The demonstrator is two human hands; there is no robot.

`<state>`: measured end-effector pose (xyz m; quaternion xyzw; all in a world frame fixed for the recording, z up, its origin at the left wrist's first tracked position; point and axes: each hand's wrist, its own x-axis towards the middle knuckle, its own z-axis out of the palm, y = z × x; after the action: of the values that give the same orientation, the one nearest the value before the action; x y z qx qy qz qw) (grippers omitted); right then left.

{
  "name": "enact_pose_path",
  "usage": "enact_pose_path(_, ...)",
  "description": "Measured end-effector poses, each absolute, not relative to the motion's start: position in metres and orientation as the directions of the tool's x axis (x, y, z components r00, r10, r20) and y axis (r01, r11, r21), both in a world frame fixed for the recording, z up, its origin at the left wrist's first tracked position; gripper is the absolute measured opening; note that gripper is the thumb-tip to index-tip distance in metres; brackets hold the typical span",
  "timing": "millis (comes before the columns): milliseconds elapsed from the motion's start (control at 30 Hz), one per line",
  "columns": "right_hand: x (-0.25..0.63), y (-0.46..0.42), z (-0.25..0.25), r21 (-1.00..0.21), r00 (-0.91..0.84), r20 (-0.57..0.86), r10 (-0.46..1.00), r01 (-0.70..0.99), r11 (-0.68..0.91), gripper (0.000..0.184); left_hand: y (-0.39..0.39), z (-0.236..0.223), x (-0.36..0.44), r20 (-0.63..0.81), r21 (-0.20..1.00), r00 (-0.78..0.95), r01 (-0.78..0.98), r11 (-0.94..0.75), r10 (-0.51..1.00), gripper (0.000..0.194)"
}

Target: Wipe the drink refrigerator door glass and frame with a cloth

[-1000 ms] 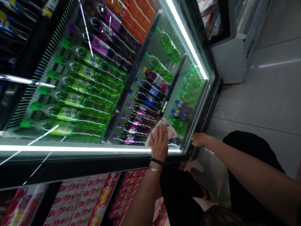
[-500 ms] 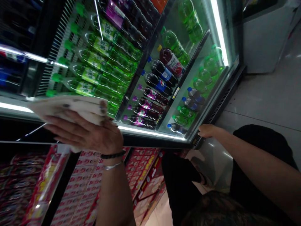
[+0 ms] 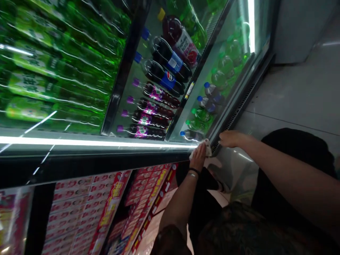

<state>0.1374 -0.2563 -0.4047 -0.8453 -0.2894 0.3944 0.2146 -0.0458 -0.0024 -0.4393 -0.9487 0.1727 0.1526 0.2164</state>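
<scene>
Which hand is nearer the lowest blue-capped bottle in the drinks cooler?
Left hand, holding a cloth, just below the bottle. Right hand is farther off, to the bottle's right, beside the cooler's frame.

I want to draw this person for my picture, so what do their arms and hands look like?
The left hand has a dark band and a thin silver bangle at the wrist. The right hand wears nothing. Both arms are bare, with no sleeves showing.
</scene>
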Motion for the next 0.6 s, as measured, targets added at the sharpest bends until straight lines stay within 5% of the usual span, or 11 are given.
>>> enact_pose_path(167, 0.143, -0.268, -0.404, -0.592, 0.509, -0.577, 0.639, 0.278, -0.756, 0.043, -0.007, -0.503, -0.045, -0.478, -0.26, 0.821, -0.471, -0.843, -0.312, 0.072)
enact_pose_path(333, 0.152, -0.271, -0.396, -0.593, 0.528, -0.587, 0.614, 0.236, -0.77, 0.043, -0.022, -0.516, -0.017, -0.52, -0.206, 0.782, -0.506, -0.837, -0.345, 0.066)
enact_pose_path(500, 0.159, -0.265, -0.387, -0.628, 0.553, -0.554, 0.622, 0.213, -0.748, 0.042, -0.06, -0.475, 0.071, -0.432, -0.203, 0.81, -0.516, -0.832, -0.397, 0.067)
enact_pose_path(600, 0.159, -0.265, -0.388, -0.656, 0.559, -0.533, 0.635, 0.202, -0.728, 0.039, -0.101, -0.407, 0.148, -0.2, -0.228, 0.882, -0.465, -0.855, -0.426, 0.069)
